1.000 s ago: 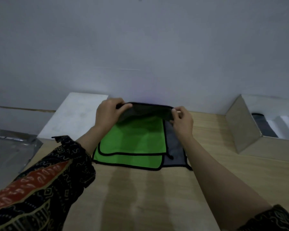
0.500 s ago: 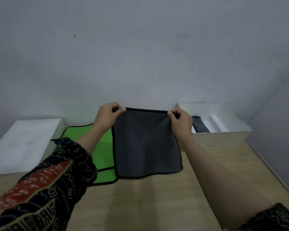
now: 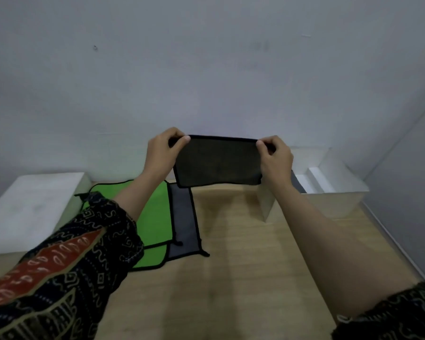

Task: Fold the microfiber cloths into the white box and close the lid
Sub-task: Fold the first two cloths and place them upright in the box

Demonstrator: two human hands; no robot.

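Note:
A dark grey cloth (image 3: 217,163) with black trim hangs in the air above the table, doubled over into a wide band. My left hand (image 3: 163,149) pinches its upper left corner and my right hand (image 3: 275,155) pinches its upper right corner. On the table below lie a green cloth (image 3: 155,212) and, beside it on the right, another grey cloth (image 3: 183,222), both flat. The open white box (image 3: 334,200) stands at the right, with a dark folded cloth (image 3: 298,184) partly hidden inside behind my right wrist.
A white lid (image 3: 32,204) lies flat at the left end of the wooden table (image 3: 243,278). A grey wall runs close behind everything, and another wall meets the table's right edge.
The grey cloth, hanging full length half a second ago, now is lifted higher and folded in half between both hands. It came off the green cloth a second ago.

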